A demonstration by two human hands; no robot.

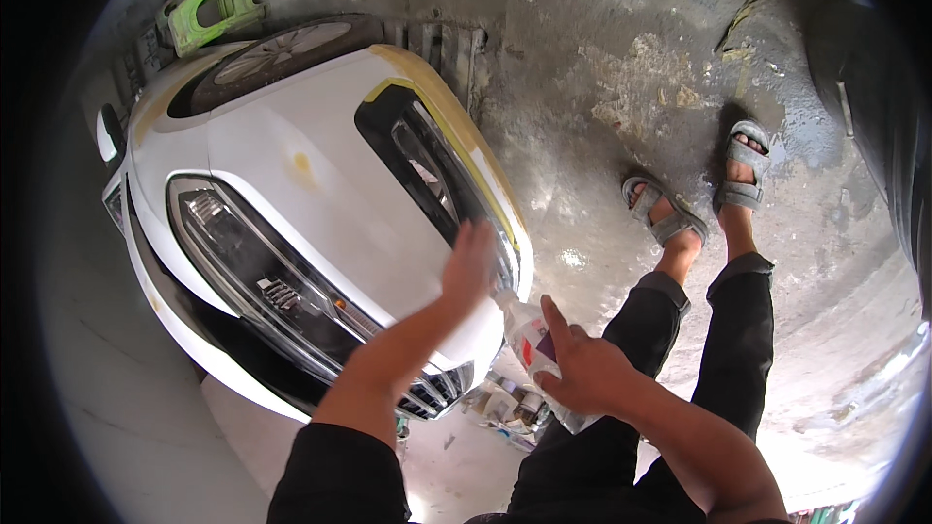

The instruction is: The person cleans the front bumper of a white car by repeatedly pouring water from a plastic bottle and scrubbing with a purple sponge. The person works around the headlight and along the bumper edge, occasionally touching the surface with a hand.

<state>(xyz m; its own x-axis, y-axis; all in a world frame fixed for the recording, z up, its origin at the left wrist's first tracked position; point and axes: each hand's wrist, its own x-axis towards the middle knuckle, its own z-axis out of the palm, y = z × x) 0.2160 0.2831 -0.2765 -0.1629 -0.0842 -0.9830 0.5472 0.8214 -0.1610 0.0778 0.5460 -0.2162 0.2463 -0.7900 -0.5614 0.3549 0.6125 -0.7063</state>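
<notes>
A white car's front corner lies before me, with its headlight (pixel 277 276) and front bumper (pixel 320 182). My left hand (pixel 470 266), blurred, is over the bumper by the lower end of the black trim recess (pixel 408 153). Its fingers are stretched out and no object shows in it; the palm side is hidden. My right hand (pixel 586 371) grips a clear plastic bottle (pixel 528 338) with a printed label, tilted so that its top points toward the bumper. Yellow masking tape (pixel 477 178) runs along the recess edge. Tan patches (pixel 411 69) mark the bumper's lower edge.
A green plastic stool (pixel 218 11) stands beyond the front wheel (pixel 284 54). A floor grate (pixel 455 51) runs past the car. My sandalled feet (pixel 670 215) are on the stained, partly wet concrete floor (pixel 582 29). Several small items (pixel 510 404) lie below the grille. Dark sheeting (pixel 866 94) hangs at right.
</notes>
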